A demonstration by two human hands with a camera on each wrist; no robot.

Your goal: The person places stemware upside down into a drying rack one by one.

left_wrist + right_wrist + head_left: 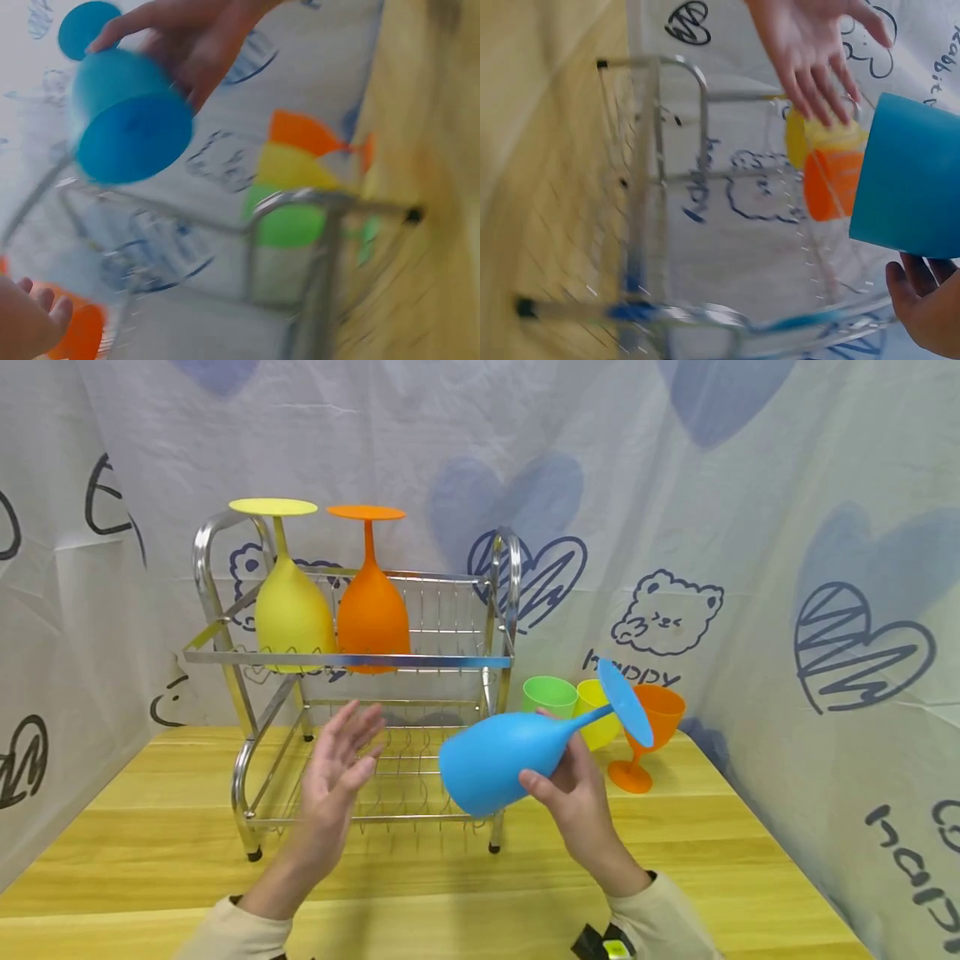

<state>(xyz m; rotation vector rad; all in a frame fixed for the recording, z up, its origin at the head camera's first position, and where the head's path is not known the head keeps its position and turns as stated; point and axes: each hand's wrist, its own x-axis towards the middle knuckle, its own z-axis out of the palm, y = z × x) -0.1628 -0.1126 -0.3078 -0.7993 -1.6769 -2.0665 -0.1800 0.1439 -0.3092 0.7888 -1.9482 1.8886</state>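
Note:
In the head view my right hand [573,789] grips a blue plastic goblet [502,760] by its bowl, thumb on the near side. The goblet is tipped, its mouth toward the lower left and its foot up at the right. To the left of it my left hand [337,777] is held up with fingers extended, touching nothing, in front of the metal rack [348,658]. Upside down on the rack's top tier stand a yellow goblet [294,610] and, right beside it, an orange goblet [372,614]. The left wrist view shows the blue goblet's open mouth [136,139].
Right of the rack, a green goblet [550,695], a yellow goblet [596,714] and an orange goblet [651,722] stand upright on the wooden table [675,852]. The rack's lower tier [405,768] is wire. A printed cloth [637,485] hangs behind and at both sides.

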